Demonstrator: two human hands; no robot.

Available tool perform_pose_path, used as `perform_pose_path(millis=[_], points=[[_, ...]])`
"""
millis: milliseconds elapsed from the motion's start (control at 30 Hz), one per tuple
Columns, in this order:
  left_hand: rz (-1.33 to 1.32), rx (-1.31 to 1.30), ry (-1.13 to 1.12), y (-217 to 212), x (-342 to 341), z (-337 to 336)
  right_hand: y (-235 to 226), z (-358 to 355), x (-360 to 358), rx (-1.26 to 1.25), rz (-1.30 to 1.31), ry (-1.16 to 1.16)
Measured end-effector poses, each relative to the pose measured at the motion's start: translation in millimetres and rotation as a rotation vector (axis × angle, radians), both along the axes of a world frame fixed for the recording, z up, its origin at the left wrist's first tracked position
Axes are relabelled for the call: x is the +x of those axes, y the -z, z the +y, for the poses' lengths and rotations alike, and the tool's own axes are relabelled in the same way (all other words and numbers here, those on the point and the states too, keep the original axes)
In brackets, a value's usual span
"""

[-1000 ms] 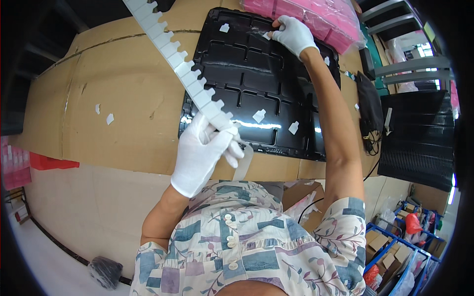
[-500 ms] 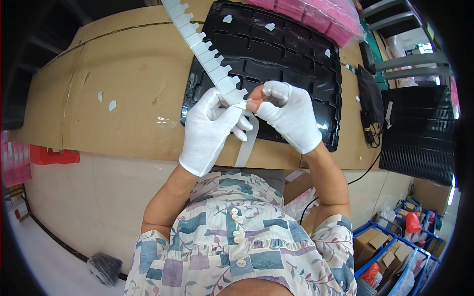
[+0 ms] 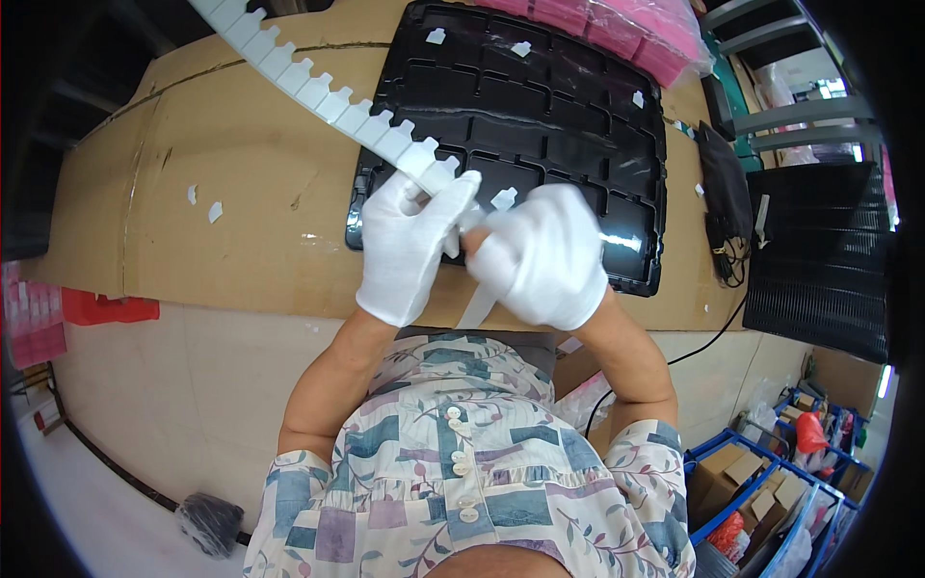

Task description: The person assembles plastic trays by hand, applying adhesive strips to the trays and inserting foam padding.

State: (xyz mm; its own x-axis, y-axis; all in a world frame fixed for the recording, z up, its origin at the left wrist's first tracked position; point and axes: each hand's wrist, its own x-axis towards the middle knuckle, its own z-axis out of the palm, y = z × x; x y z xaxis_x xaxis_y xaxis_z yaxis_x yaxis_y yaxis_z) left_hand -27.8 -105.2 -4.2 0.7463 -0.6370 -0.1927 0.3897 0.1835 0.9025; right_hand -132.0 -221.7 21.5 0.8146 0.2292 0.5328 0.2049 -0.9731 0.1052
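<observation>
A long white strip of notched tabs (image 3: 323,96) runs from the upper left down to my left hand (image 3: 400,241). That gloved hand is closed on the strip's lower end. My right hand (image 3: 540,255), also gloved but with bare fingertips showing, is curled in close beside it; motion blurs it, and what its fingers pinch is hidden. A plain white tail of backing (image 3: 477,308) hangs below the two hands. Under them lies a black moulded plastic tray (image 3: 568,144). Small white tabs (image 3: 521,48) sit on it, and another white tab (image 3: 504,198) shows just above my right hand.
Cardboard (image 3: 241,193) covers the table, with two loose white scraps (image 3: 215,211) at the left. Pink wrapped packs (image 3: 626,39) stand behind the tray. A black pouch with a cord (image 3: 723,193) and a ribbed black panel (image 3: 819,260) are at the right.
The strip's far end has swung left, lying at a lower slant. My right hand has dropped and curled in, uncovering a white tab on the tray.
</observation>
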Motion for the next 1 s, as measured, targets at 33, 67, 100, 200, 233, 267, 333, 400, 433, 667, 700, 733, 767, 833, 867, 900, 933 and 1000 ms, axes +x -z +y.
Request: perform_pose_path(millis=[33, 67, 100, 200, 233, 267, 333, 400, 433, 667, 700, 733, 767, 833, 867, 900, 933, 1000], points=[[0.055, -0.04, -0.084, -1.9, -2.2, -1.4, 3.8, 1.6, 0.7, -0.001, -0.015, -0.12], [0.037, -0.01, 0.015, 1.1, 3.3, 4.9, 0.1, 3.5, -0.9, 0.071, 0.001, -0.133], [-0.019, 0.05, 0.063, 1.9, 8.1, 11.4, -9.4, -4.3, 1.3, 0.068, 0.001, -0.128], [-0.011, 0.218, 0.189, -17.9, 17.5, 46.4, -32.0, -66.2, 1.3, 0.901, 0.215, 0.139], [-0.02, 0.225, 0.331, -20.0, 30.1, 64.3, -31.6, -107.4, 1.4, 1.207, 0.287, 0.225], [-0.079, 0.272, 0.355, -21.6, 41.2, 79.5, -30.2, -146.2, 0.3, 0.964, 0.315, 0.351], [-0.168, 0.395, 0.218, -20.8, 53.5, 100.4, -18.8, -205.3, 3.7, 0.762, 0.367, 0.477], [-0.194, 0.462, 0.064, -18.0, 64.3, 113.6, -8.6, -233.5, 13.2, 0.803, 0.389, 0.492], [-0.258, 0.558, -0.044, -15.4, 72.1, 119.4, -6.3, -241.9, 18.5, 0.719, 0.411, 0.451], [-1.1, 1.044, -0.597, -9.8, 76.9, 119.3, 19.9, -249.1, 60.7, 0.507, 0.471, 0.574], [-1.467, 1.175, -0.884, -16.1, 70.5, 112.6, 21.8, -245.3, 62.7, 0.462, 0.493, 0.645], [-1.438, 1.05, -0.928, -22.3, 56.8, 109.1, 22.5, -244.3, 61.3, 0.463, 0.493, 0.648], [-1.43, 0.837, -0.848, -18.3, 38.9, 105.8, 22.8, -242.8, 60.0, 0.475, 0.462, 0.656], [-1.493, 0.652, -0.363, -31.5, 3.8, 85.1, 23.8, -240.4, 61.0, 0.494, 0.399, 0.664], [-1.429, 0.503, -0.044, -30.0, 3.3, 58.6, 25.9, -242.1, 59.0, 0.49, 0.4, 0.671], [-1.383, 0.47, 0.198, -23.5, 5.6, 40.0, 25.9, -241.2, 58.1, 0.462, 0.398, 0.703], [-1.311, 0.512, 0.414, -8.9, 9.7, 30.1, 26.9, -241.7, 57.9, 0.433, 0.395, 0.736], [-1.434, 0.504, 0.357, 9.4, 7.6, 24.0, 29.0, -243.3, 60.8, 0.332, 0.385, 0.693]])
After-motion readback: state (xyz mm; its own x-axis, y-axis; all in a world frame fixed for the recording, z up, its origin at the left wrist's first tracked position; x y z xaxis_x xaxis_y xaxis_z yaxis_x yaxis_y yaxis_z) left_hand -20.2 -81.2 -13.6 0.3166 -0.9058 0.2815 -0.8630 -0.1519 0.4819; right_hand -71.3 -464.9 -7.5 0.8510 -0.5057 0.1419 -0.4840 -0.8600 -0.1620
